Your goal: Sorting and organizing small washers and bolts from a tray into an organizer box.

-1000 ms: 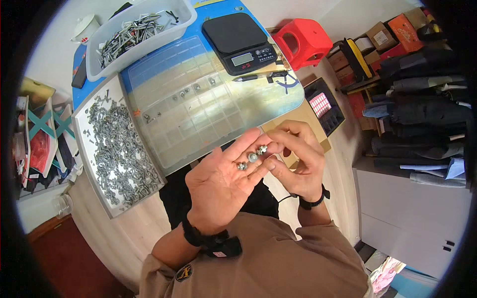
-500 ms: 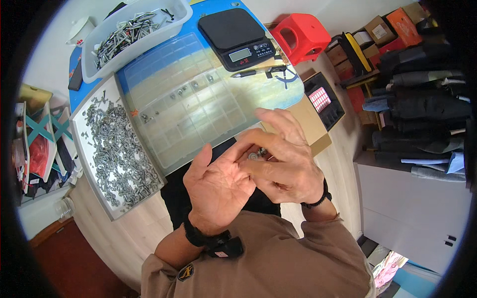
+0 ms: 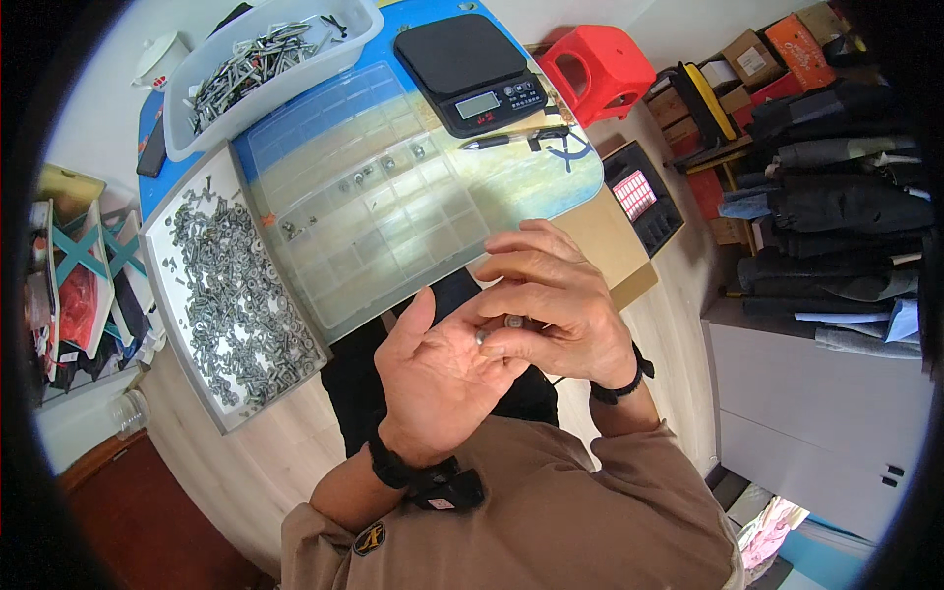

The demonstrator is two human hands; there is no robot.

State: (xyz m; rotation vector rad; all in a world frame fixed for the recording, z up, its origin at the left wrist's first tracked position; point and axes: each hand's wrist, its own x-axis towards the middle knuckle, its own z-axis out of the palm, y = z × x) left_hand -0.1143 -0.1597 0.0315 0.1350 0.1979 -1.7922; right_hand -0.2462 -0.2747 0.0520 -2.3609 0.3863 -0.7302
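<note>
- The left hand (image 3: 438, 379) is held palm-up and open, cupped, above the lap.
- The right hand (image 3: 556, 305) presses down over it, fingertips pinching small metal nuts (image 3: 497, 327) against the left fingers.
- Beyond lies a clear compartment box (image 3: 364, 211) on the desk (image 3: 551, 172), with a white tray of screws (image 3: 221, 295) at its left.

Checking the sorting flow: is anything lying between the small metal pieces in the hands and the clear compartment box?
Nothing visible: the right hand and left hand hold the small metal pieces above the lap, with open air up to the clear compartment box.
</note>
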